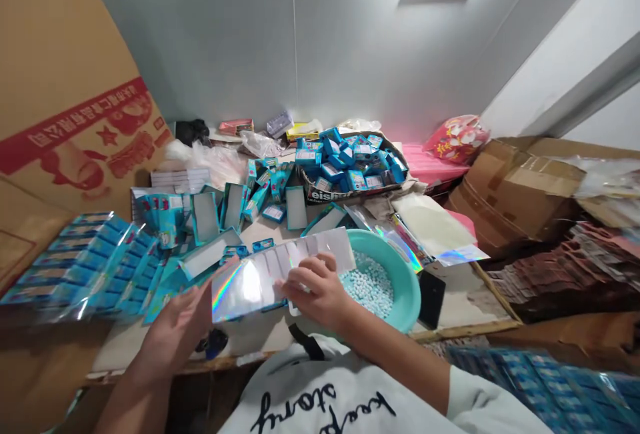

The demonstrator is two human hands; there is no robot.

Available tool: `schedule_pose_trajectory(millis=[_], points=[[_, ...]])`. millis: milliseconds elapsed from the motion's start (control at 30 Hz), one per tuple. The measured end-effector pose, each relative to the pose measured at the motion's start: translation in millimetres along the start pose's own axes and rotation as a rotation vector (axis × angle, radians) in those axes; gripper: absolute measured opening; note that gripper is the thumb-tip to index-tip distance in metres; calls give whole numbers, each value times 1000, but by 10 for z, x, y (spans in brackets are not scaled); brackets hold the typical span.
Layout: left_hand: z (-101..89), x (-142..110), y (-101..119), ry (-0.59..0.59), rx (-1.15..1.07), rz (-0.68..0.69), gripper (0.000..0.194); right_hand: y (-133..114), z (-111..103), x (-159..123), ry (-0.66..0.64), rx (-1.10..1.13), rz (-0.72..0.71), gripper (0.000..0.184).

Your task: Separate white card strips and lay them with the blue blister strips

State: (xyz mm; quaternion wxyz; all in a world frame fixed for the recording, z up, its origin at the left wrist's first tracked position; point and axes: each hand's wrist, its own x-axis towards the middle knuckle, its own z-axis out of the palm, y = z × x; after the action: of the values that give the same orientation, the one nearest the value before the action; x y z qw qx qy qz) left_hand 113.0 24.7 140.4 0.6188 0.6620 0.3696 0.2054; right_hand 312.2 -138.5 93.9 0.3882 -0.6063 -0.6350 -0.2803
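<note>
Both my hands hold a stack of flat holographic bags over the table's near edge. My left hand supports the stack's left end from below. My right hand pinches the stack near its middle, fingers on top. The bags fan out to the right, over the rim of a teal bowl filled with small pale blue pellets. To the left lie rows of filled blue packets.
Small blue boxes fill a tray at the back; open blue cartons stand mid-table. More holographic bags lie right of the bowl beside a black phone. Cardboard boxes stand right, a large carton left.
</note>
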Motion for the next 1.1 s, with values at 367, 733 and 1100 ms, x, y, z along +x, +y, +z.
schedule_pose_trajectory(millis=[367,733,1100], points=[[-408,71,-190,-178,302,14,53,-379,87,627,-469,253,12,54],[-196,-259,-276,173,865,1012,36,-432,14,501,-484,193,40,14],[-128,-521,-399,181,808,1247,60,-342,-241,386,-198,263,-57,20]])
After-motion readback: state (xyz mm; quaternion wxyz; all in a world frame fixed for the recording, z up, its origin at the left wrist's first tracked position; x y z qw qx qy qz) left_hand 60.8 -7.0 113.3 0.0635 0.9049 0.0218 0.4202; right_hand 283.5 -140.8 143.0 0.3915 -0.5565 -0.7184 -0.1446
